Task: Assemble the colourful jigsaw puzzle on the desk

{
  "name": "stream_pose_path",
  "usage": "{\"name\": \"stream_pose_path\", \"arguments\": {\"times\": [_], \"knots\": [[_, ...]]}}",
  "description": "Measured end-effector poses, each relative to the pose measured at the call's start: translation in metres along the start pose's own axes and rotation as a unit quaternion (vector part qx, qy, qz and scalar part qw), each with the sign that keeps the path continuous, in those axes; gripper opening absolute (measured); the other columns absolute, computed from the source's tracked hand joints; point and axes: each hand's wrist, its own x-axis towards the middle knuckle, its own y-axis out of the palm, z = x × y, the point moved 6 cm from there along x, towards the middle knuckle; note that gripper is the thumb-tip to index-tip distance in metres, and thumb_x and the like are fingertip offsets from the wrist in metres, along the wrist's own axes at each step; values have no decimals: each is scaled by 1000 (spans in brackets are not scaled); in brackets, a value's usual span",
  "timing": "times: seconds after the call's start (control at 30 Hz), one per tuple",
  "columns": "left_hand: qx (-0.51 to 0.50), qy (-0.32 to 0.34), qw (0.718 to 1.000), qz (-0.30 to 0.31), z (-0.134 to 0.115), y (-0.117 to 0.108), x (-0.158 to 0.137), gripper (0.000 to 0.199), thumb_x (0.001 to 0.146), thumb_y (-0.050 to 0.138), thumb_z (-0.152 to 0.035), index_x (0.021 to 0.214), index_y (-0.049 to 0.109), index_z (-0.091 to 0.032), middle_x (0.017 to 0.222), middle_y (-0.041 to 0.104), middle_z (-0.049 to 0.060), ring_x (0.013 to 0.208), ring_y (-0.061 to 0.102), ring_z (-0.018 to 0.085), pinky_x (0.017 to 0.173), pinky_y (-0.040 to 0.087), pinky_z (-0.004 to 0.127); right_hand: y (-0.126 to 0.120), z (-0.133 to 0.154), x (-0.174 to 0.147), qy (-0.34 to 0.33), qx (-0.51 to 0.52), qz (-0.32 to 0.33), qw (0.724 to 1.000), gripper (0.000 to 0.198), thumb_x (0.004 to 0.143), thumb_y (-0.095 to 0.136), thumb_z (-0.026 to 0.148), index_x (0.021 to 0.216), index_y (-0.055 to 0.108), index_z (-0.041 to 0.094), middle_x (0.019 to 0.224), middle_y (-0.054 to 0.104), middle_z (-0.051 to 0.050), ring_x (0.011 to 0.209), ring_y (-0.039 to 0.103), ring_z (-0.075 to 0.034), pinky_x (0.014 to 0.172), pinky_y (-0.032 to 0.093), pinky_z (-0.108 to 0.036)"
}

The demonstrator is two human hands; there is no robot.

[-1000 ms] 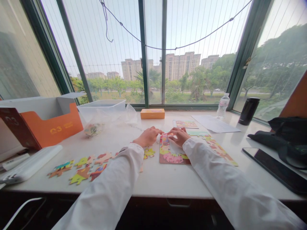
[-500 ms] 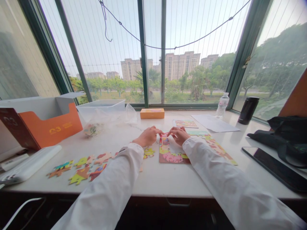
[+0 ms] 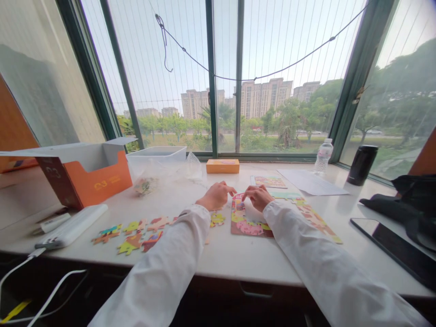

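A partly assembled jigsaw puzzle (image 3: 252, 228) lies on the table, with a pink shape along its lower edge. At its upper left corner is a puzzle piece (image 3: 239, 196) with a red roof, partly covered by fingers. My left hand (image 3: 215, 196) grips the left side of that piece, fingers bent together. From the other side my right hand (image 3: 258, 198) has its fingertips on the same piece, wrist over the puzzle. Loose puzzle pieces (image 3: 129, 244) lie to the left, some behind my left sleeve. More yellow-green pieces (image 3: 217, 219) rest just left of the puzzle.
Behind the puzzle are a picture card (image 3: 270, 181), a paper sheet (image 3: 311, 182) and an orange box (image 3: 222, 166). An open carton (image 3: 105, 181), plastic tub (image 3: 156, 154) and power bank (image 3: 76, 227) stand left. Right are a bottle (image 3: 323, 158), black tumbler (image 3: 362, 165) and phone (image 3: 391, 250).
The head view has turned slightly left and up, so everything sits further right and lower. Both hands stay at the puzzle's upper left corner, with only small finger movement.
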Motion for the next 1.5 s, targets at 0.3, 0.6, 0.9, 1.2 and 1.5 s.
{"name": "stream_pose_path", "arguments": {"times": [0.3, 0.6, 0.9, 1.2, 1.5], "knots": [[112, -64, 992, 14, -21, -61, -9, 40, 81, 49, -9, 107, 73, -29, 98, 75, -1, 100, 61, 18, 95, 47, 34, 5, 3, -6, -22, -21, -11, 999, 50, 78, 44, 0, 101, 75, 33, 103, 72, -1, 94, 66, -15, 88, 33, -34], [114, -278, 954, 23, 43, -146, -152, 33, 91, 45, -23, 109, 72, -30, 106, 73, 3, 97, 66, 20, 90, 48, 31, -13, 20, -7, -46, -26, -56, 997, 32, 87, 46, 18, 98, 73, 31, 110, 71, -5, 90, 66, -20, 88, 34, -41], [77, -315, 943, 72, 81, -134, -219, 26, 92, 53, -31, 109, 73, -26, 109, 73, 4, 99, 67, 19, 87, 49, 27, 27, 122, 43, -73, 23, 55, 996, 17, 85, 61, 36, 91, 75, 29, 99, 72, -2, 86, 65, -18, 89, 32, -39], [40, -229, 966, 115, 68, -59, -141, 43, 92, 55, -25, 134, 56, -31, 125, 67, 7, 113, 62, 22, 91, 49, 30, 74, 130, 86, 22, -26, 155, 987, 35, 65, 77, 56, 87, 77, 28, 102, 74, -6, 104, 62, -28, 93, 33, -45], [29, -218, 963, 154, 79, -35, -124, 46, 89, 56, -31, 135, 54, -33, 129, 64, 7, 109, 64, 25, 86, 52, 33, 78, 125, 87, 64, 57, 159, 983, 34, 62, 83, 43, 91, 75, 27, 90, 76, 0, 93, 67, -22, 91, 39, -38]]}}
